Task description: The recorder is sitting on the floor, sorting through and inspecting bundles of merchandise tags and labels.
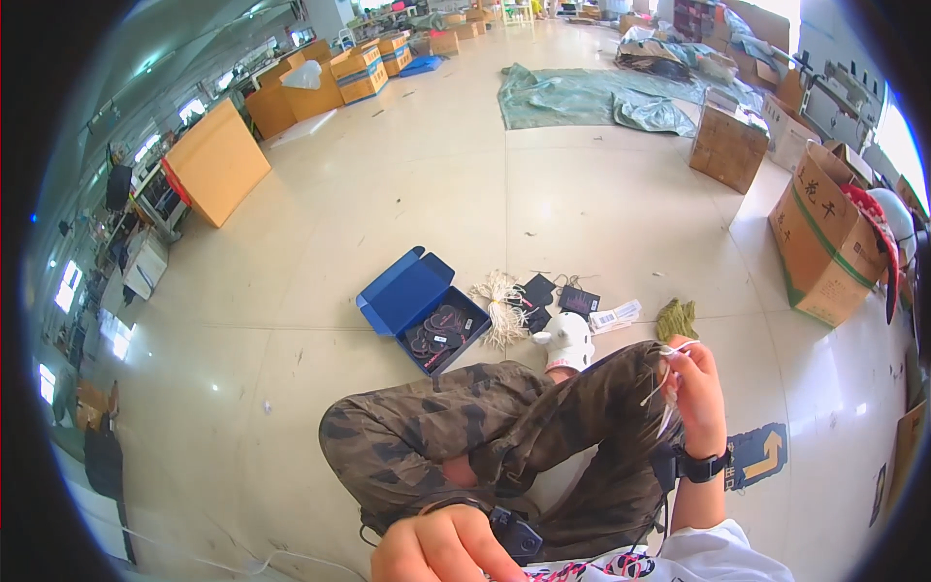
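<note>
My right hand (691, 385), with a black strap at its wrist, is closed on a white string (654, 389) beside my raised knee; a small pale pointed piece shows below its fingers. At the bottom edge lies my left hand (444, 545), close to my body; its fingertips and palm are hidden. An open blue box (452, 291) holds several dark tags (444, 331). Right of the box lie a bundle of off-white strings (502, 313), black tags (580, 300) and white labels (615, 316). A white clog (567, 342) is on my foot.
A green crumpled cloth (676, 320) lies beyond my right hand. Cardboard boxes stand at the right (829, 233) and upper left (360, 73). Plastic sheeting (560, 98) lies farther off. A floor sign with an arrow (760, 457) is at my right, and a white cable (305, 556) runs at lower left.
</note>
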Motion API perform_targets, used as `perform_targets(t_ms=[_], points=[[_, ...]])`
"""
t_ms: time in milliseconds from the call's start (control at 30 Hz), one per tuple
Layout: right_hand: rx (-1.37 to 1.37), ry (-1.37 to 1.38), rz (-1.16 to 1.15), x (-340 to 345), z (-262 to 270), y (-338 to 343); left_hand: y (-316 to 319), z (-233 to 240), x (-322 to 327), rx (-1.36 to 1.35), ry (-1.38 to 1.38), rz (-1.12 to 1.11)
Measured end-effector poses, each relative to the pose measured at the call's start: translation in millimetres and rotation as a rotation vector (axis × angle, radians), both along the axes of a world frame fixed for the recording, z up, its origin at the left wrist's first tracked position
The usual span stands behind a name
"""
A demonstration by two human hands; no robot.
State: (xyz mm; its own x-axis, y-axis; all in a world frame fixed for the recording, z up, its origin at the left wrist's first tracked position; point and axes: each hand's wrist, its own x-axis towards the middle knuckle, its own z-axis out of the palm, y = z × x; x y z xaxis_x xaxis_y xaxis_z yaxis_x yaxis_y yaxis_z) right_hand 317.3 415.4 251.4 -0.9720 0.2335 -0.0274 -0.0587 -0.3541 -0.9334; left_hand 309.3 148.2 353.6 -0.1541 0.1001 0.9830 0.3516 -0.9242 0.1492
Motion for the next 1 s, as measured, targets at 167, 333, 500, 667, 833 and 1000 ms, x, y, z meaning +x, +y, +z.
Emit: perform_targets(t_ms=[167,333,500,667,833,1000], points=[[0.064,0.009,0.058,-3,7,-17,-4,-1,3,-0.175,0.032,0.139],[0.048,-0.038,-0.083,0,4,-17,18,-6,17,0.315,-0.127,0.033],[0.013,0.055,-0.076,-5,14,-14,8,-4,-2,-0.208,0.020,0.000],[0.299,0.090,0.064,-20,29,-21,21,-14,1,0.156,-0.144,-0.115],[1.235,0.413,0.105,-52,38,-40,18,-11,-24,-0.659,0.057,0.389],[1.578,0.398,0.294,-90,20,-57,22,-55,-84,-0.935,-0.536,0.920]])
